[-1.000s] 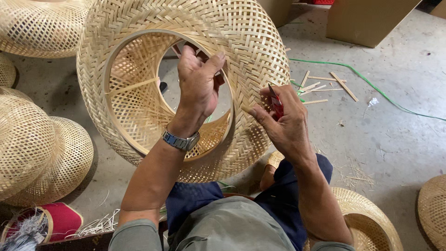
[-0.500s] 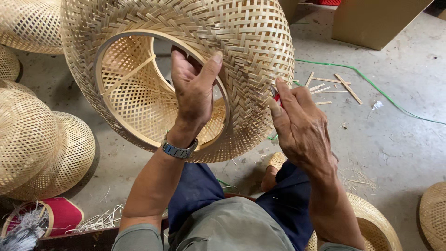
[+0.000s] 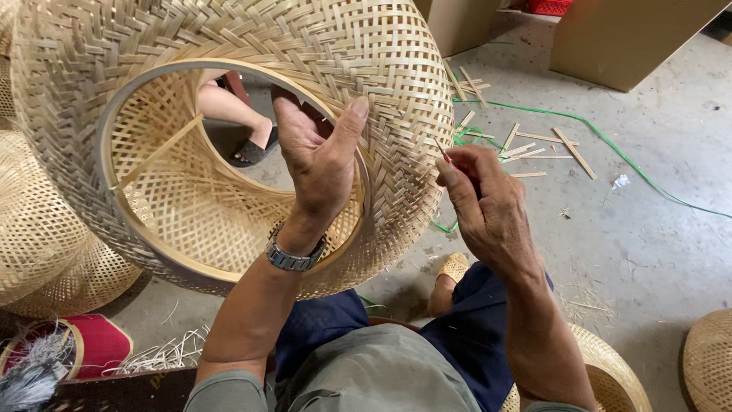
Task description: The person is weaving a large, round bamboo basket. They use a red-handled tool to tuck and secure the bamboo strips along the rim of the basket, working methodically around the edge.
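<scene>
A large woven bamboo lampshade (image 3: pixel 229 61) with a round inner hoop is held up in front of me, its opening facing me. My left hand (image 3: pixel 316 160) grips the hoop's right rim, thumb outside on the weave, fingers inside. A metal watch sits on that wrist. My right hand (image 3: pixel 484 202) is closed around a small red-handled tool (image 3: pixel 444 155), whose thin tip touches the shade's outer right side.
Another person's leg and dark sandal (image 3: pixel 248 149) show through the shade's opening. More woven shades (image 3: pixel 46 244) lie at the left and lower right (image 3: pixel 705 358). Bamboo strips (image 3: pixel 534 145) and a green cord (image 3: pixel 610 145) litter the concrete floor. Cardboard boxes (image 3: pixel 625 38) stand behind.
The shade has turned and come closer, so its opening faces me more. My left hand kept its hold on the hoop. My right hand moved with the tool along the outer weave.
</scene>
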